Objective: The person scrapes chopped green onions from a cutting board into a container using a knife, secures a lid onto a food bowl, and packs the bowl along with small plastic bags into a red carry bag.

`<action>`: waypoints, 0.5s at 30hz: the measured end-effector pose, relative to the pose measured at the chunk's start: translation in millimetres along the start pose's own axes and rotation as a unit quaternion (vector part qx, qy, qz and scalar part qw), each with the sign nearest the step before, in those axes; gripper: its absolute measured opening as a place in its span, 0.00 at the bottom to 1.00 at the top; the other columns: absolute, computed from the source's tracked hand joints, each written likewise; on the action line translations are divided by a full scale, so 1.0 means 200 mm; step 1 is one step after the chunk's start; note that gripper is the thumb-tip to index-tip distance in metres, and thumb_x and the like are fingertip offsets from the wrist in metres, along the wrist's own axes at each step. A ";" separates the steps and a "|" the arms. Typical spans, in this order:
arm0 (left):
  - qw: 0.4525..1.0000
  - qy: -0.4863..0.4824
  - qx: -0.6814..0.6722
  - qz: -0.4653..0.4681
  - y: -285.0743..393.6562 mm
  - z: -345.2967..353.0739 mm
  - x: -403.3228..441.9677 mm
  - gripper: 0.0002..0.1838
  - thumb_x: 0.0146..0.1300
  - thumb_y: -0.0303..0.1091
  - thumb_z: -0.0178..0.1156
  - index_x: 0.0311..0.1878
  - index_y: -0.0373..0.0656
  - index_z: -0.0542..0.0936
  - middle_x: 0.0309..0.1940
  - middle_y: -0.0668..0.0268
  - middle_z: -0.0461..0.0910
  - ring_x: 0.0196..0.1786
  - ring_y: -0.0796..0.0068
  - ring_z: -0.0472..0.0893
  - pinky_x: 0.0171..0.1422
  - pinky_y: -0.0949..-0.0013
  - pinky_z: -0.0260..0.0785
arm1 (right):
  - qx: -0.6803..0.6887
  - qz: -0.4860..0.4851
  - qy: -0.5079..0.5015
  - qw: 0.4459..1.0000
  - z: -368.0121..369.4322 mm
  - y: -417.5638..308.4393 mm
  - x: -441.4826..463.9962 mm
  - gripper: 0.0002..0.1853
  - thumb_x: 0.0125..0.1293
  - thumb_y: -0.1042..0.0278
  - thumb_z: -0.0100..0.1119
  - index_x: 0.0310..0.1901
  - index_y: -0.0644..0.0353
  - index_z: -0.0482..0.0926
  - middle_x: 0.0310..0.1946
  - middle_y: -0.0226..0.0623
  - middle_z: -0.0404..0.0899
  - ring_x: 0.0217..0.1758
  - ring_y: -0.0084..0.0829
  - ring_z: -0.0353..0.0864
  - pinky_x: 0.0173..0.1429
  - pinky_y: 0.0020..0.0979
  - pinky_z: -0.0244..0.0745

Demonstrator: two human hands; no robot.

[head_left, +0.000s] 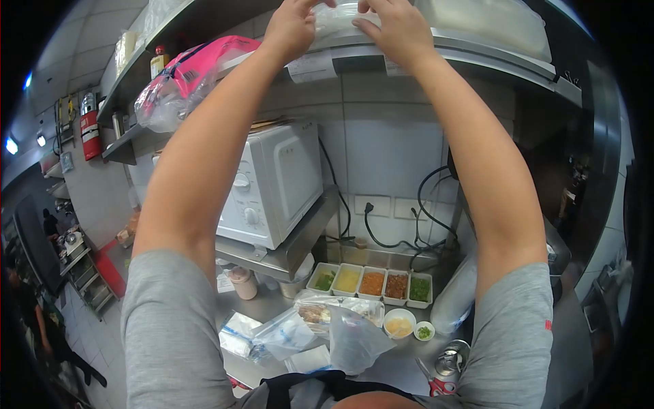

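Both my arms reach up to a metal shelf (pixel 463 42) at the top of the head view. My left hand (pixel 291 28) is at the left side of a clear round plastic container (pixel 334 19), its fingers curled over it and partly cut off by the frame edge. On the other side, my right hand (pixel 398 33) has thumb and fingers bent around the container's right edge. Whether it is one container or a stack of them I cannot tell. Paper labels (pixel 312 67) hang from the shelf edge just below my hands.
A white microwave (pixel 279 184) stands on a lower metal shelf. On the counter are several trays of chopped ingredients (pixel 372 283), plastic bags (pixel 357 341), small bowls (pixel 399 323), an open can (pixel 452 358) and red-handled scissors (pixel 439 385). A pink bag (pixel 204 65) lies up left.
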State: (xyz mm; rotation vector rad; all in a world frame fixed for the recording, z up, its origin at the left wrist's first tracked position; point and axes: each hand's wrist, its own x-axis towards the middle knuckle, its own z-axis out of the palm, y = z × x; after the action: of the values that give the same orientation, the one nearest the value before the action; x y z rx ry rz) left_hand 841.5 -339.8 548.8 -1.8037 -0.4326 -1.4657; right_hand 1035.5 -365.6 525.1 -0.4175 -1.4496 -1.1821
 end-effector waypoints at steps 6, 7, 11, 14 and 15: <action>0.993 -0.021 -0.036 0.110 0.07 -0.04 -0.04 0.21 0.54 0.17 0.50 0.47 0.52 0.78 0.37 0.56 0.70 0.43 0.56 0.74 0.51 0.61 0.67 | 0.019 -0.078 0.032 0.996 0.01 0.04 -0.03 0.07 0.53 0.66 0.63 0.34 0.54 0.77 0.35 0.37 0.73 0.43 0.42 0.74 0.47 0.40 0.72; 0.993 -0.036 -0.035 0.106 0.08 -0.05 -0.04 0.21 0.54 0.17 0.50 0.48 0.52 0.78 0.37 0.56 0.70 0.43 0.55 0.74 0.51 0.61 0.68 | 0.017 -0.090 0.027 0.995 0.01 0.05 -0.03 0.07 0.54 0.67 0.62 0.34 0.54 0.77 0.35 0.37 0.73 0.43 0.42 0.74 0.47 0.40 0.72; 0.996 -0.011 0.002 0.085 0.01 -0.03 -0.04 0.22 0.53 0.19 0.52 0.50 0.51 0.80 0.37 0.55 0.72 0.43 0.55 0.74 0.51 0.61 0.68 | 0.011 -0.111 0.010 0.994 0.02 0.04 -0.06 0.06 0.55 0.68 0.60 0.35 0.55 0.77 0.34 0.37 0.73 0.42 0.42 0.74 0.46 0.40 0.73; 0.998 -0.011 0.005 0.063 -0.02 0.00 -0.02 0.23 0.52 0.19 0.53 0.51 0.51 0.81 0.37 0.54 0.72 0.41 0.54 0.74 0.50 0.60 0.68 | 0.006 -0.071 0.005 0.997 0.03 0.04 -0.02 0.06 0.58 0.67 0.58 0.36 0.56 0.78 0.34 0.39 0.75 0.42 0.44 0.75 0.46 0.42 0.73; 0.998 -0.005 0.013 0.066 -0.03 0.02 -0.01 0.23 0.52 0.20 0.53 0.51 0.51 0.81 0.36 0.54 0.72 0.41 0.54 0.74 0.50 0.60 0.69 | 0.007 -0.050 -0.001 0.999 0.05 0.04 -0.02 0.06 0.58 0.66 0.58 0.37 0.56 0.78 0.35 0.40 0.76 0.43 0.45 0.76 0.46 0.43 0.72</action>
State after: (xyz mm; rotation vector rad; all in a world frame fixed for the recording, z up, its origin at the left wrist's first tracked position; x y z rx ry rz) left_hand 839.1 -332.2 549.6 -1.7842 -0.3294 -1.3557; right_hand 1037.3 -353.8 527.0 -0.3400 -1.4947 -1.2516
